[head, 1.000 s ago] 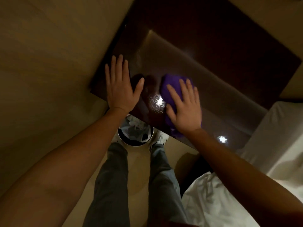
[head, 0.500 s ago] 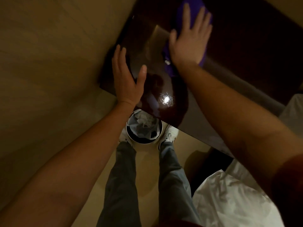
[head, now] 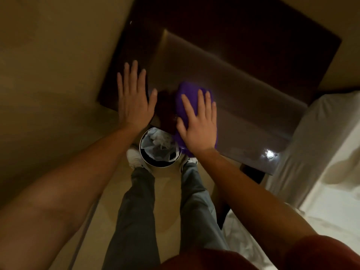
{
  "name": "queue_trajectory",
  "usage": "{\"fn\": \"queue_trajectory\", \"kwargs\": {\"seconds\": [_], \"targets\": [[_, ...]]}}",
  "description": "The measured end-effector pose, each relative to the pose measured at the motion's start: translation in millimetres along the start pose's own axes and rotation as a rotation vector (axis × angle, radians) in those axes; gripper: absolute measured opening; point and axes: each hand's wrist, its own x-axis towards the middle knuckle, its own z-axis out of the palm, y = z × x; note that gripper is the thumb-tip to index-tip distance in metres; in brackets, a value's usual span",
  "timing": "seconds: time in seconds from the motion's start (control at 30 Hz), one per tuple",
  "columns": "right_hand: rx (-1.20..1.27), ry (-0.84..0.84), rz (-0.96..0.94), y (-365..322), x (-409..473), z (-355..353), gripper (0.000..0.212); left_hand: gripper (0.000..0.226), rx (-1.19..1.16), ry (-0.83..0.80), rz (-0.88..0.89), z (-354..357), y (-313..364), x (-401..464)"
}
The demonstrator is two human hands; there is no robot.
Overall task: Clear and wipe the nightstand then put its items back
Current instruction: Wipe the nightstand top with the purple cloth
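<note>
hands: left hand (head: 134,103) flat and open on the dark glossy wooden desk (head: 243,78); right hand (head: 198,123) spread, pressing a purple cloth (head: 187,98) at the near edge
cleared: top bare
left: finish wiping, return items, none in view

The nightstand (head: 243,61) is a very dark brown, glossy, with a paler grey-brown sheen across its middle and one white glint near its bed-side corner. On its front edge lies a plain purple cloth (head: 187,98) (no pattern visible). Just below that edge stands a waste bin (head: 158,148) with a dark inside and crumpled white and grey contents. Beside the nightstand, the bedding (head: 321,172) is white; the wall (head: 48,55) is tan. The trousers (head: 136,211) are grey, the shoes (head: 134,157) white.
</note>
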Motion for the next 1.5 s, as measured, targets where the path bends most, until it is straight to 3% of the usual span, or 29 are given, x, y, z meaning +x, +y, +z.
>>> {"fn": "queue_trajectory", "kwargs": {"seconds": [0.13, 0.3, 0.47, 0.7, 0.87, 1.07, 1.27, 1.37, 1.5], "targets": [[-0.017, 0.030, 0.165, 69.7, -34.1, -12.9, 0.069, 0.063, 0.041, -0.074, 0.151, -1.3, 26.5, -1.8], [-0.032, 0.048, 0.354, 147.7, -61.9, -28.9, 0.069, 0.066, -0.019, -0.116, 0.308, 5.1, 116.6, 13.7], [-0.056, 0.086, 0.504, 210.4, -52.8, -40.6, 0.072, 0.071, 0.059, -0.175, 0.114, 29.0, 151.7, 15.2], [-0.037, 0.130, 0.634, 279.7, 42.0, -71.0, 0.071, 0.073, 0.193, -0.149, 0.126, 44.4, 156.9, 15.5], [-0.039, 0.163, 0.685, 288.0, 138.8, -81.8, 0.074, 0.076, 0.240, -0.158, 0.109, 47.8, 155.1, 16.4], [-0.005, 0.166, 0.628, 258.3, 208.4, -82.4, 0.075, 0.076, 0.270, -0.143, 0.127, 55.5, 153.7, 18.5], [0.002, 0.073, 0.221, 187.5, 197.8, -70.1, 0.072, 0.078, 0.171, -0.110, 0.136, 53.4, 151.2, 20.4], [0.000, 0.054, 0.084, 149.8, 176.9, -57.9, 0.070, 0.082, -0.027, -0.077, 0.135, 45.3, 154.4, 22.0], [-0.010, 0.060, 0.002, 111.8, 139.9, -40.6, 0.068, 0.074, -0.486, -0.025, 0.007, 28.1, 146.6, 20.0]]}}
